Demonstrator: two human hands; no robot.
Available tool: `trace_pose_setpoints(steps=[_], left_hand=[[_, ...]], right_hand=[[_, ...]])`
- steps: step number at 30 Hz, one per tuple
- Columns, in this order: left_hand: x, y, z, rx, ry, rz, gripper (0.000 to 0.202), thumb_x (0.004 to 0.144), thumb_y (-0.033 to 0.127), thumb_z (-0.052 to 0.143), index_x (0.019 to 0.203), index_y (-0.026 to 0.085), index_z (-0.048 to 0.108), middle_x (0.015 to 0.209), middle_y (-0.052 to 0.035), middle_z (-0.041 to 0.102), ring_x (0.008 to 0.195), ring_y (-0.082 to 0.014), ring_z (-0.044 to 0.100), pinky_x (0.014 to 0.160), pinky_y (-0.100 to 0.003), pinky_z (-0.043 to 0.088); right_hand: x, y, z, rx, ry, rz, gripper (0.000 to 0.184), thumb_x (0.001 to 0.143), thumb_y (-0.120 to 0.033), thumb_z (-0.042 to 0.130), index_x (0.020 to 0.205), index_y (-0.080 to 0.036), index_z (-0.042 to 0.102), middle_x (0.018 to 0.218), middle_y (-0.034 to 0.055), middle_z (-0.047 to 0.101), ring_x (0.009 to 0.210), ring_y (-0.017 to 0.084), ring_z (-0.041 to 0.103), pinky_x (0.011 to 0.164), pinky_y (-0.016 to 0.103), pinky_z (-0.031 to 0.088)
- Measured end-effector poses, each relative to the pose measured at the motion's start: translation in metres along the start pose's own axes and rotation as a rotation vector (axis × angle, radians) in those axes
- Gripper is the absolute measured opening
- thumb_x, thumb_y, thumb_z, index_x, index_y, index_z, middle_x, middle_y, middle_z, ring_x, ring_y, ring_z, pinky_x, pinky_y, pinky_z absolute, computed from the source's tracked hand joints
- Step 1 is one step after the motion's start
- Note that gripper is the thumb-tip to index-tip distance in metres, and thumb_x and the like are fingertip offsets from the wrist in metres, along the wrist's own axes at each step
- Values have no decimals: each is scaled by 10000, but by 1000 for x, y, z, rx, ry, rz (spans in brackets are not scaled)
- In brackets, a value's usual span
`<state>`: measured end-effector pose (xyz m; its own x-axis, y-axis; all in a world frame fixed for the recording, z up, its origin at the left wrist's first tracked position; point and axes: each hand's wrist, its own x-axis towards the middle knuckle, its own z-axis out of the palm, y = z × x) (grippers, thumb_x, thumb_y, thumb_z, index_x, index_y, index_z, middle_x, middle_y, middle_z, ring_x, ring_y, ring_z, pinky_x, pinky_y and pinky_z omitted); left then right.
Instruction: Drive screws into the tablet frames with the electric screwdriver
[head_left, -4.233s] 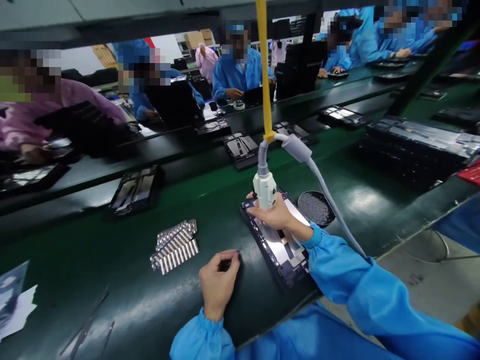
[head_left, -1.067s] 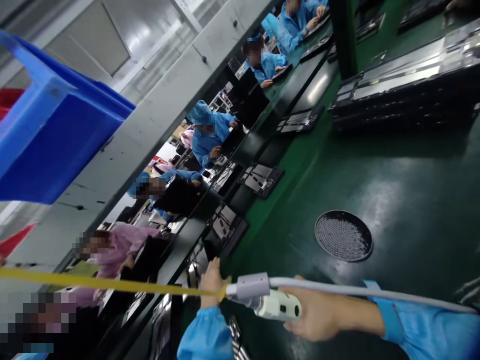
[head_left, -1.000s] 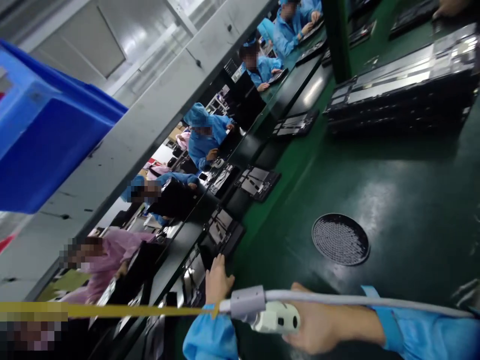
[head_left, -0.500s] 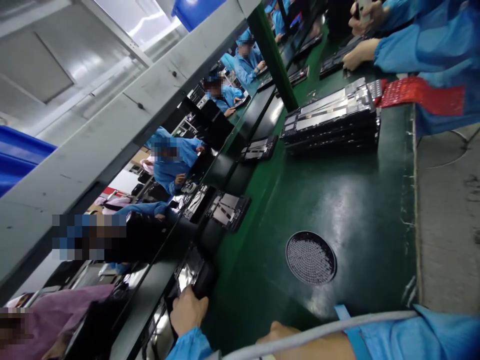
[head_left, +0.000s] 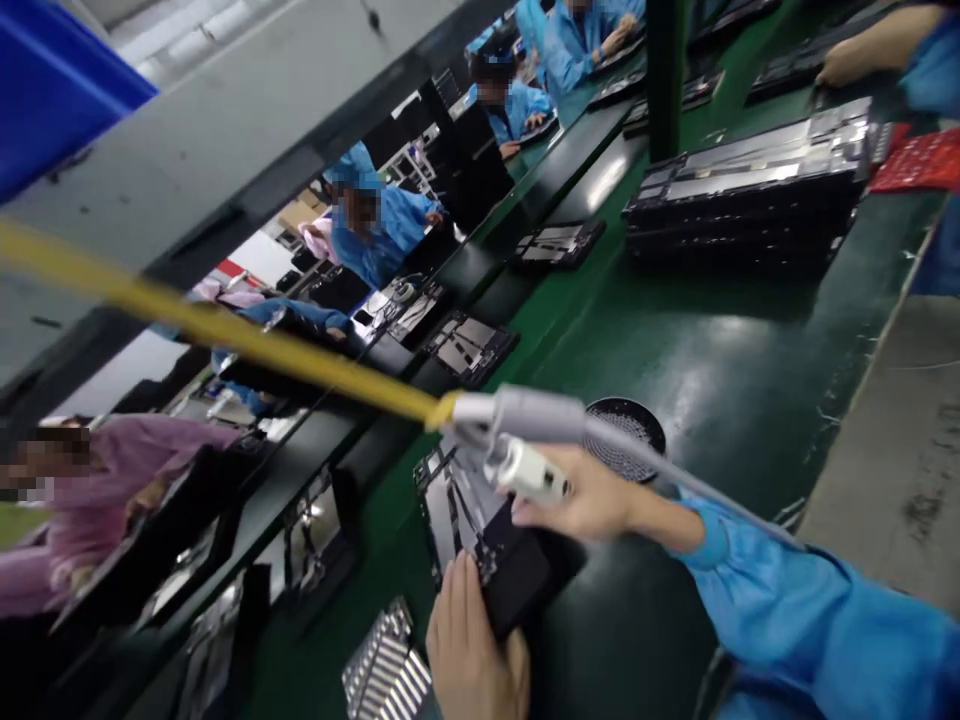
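In front of me lies an opened tablet-like device (head_left: 450,510), with silver plates and black parts on its inner side. My left hand (head_left: 476,650) rests on its near edge, fingers stretched out and together, thumb to the side. My right hand (head_left: 592,495) is closed around a pale electric screwdriver (head_left: 536,470) above the device. A grey cable (head_left: 652,455) runs from the tool past my forearm, and a yellow strap (head_left: 300,355) is tied to its end. The tool's tip is not clearly visible. Just beyond my right hand sits a round dish (head_left: 649,425) of small pieces.
A stack of similar devices (head_left: 750,190) stands on the green bench, near red bubble wrap (head_left: 922,160). More devices (head_left: 472,345) lie along the line at left. A shiny striped sheet (head_left: 386,665) lies left of my left hand. Co-workers sit across; another person's hand (head_left: 862,55) is upper right.
The device has come from the line at left onto the bench before me. My right hand has risen and now holds the electric screwdriver. The view has shifted.
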<state>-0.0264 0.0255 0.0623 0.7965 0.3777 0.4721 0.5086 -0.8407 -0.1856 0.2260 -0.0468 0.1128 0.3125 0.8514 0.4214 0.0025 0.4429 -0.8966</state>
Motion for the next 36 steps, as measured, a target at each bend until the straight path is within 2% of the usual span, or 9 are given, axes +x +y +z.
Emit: trace_pose_setpoints(steps=[3,7,13,20,24,27,29,32,36], left_hand=[[-28,46,-10,-24,-22,-89,733,822,238,462,1504,179,199,1289,-141,594,1201,-313,532,1005,-457,377],[-55,77,-13,-80,-62,-70,723,849,381,505,1495,199,236,1205,-134,655,1133,-336,582,1083,-518,268],[-39,84,-8,-240,-78,-14,850,790,499,620,1477,140,271,1279,-180,599,1262,-382,476,1120,-626,112],[-4,101,-1,-389,43,109,499,808,174,659,1274,83,505,1231,-184,630,1276,-310,486,1134,-586,195],[-2,104,0,-435,91,137,347,812,131,650,1148,72,587,1145,-166,678,1232,-293,534,1144,-558,216],[-7,97,-5,-519,143,158,350,824,1,548,1143,130,610,1055,-95,720,1110,-221,628,1118,-487,325],[-11,92,-10,-551,201,49,426,818,-43,500,1157,184,620,959,-50,742,989,-187,681,1037,-436,441],[-16,84,-20,-472,189,-270,404,837,51,544,1171,258,636,862,-13,749,973,-198,685,858,-337,556],[-20,64,-32,-415,120,-508,228,865,238,562,1034,277,710,984,-23,733,961,-197,679,765,-289,574]], right_hand=[[7,-8,-25,107,76,147,267,671,-260,764,863,-131,630,639,6,660,525,137,625,508,257,529],[12,-3,-57,67,213,110,309,623,-247,807,859,-147,635,430,-79,541,343,86,490,369,216,434],[14,15,-77,45,353,40,281,624,-266,807,796,-158,612,429,-78,543,339,82,494,359,215,433],[13,21,-71,-18,312,111,395,590,-279,822,901,-118,638,415,-72,551,348,96,486,403,254,437],[13,22,-70,-57,297,142,360,602,-301,807,859,-114,636,409,-64,542,368,110,503,433,270,448],[13,23,-70,-81,289,156,321,604,-306,798,810,-129,626,420,-65,533,386,114,511,439,273,451],[12,23,-69,-89,290,155,297,609,-289,788,802,-135,624,425,-66,530,389,112,505,441,272,449],[12,22,-68,-109,287,153,247,622,-267,768,777,-142,622,426,-65,529,391,114,505,438,272,447],[12,20,-66,-119,277,155,260,622,-277,776,800,-155,629,415,-70,524,376,116,497,409,266,424]])
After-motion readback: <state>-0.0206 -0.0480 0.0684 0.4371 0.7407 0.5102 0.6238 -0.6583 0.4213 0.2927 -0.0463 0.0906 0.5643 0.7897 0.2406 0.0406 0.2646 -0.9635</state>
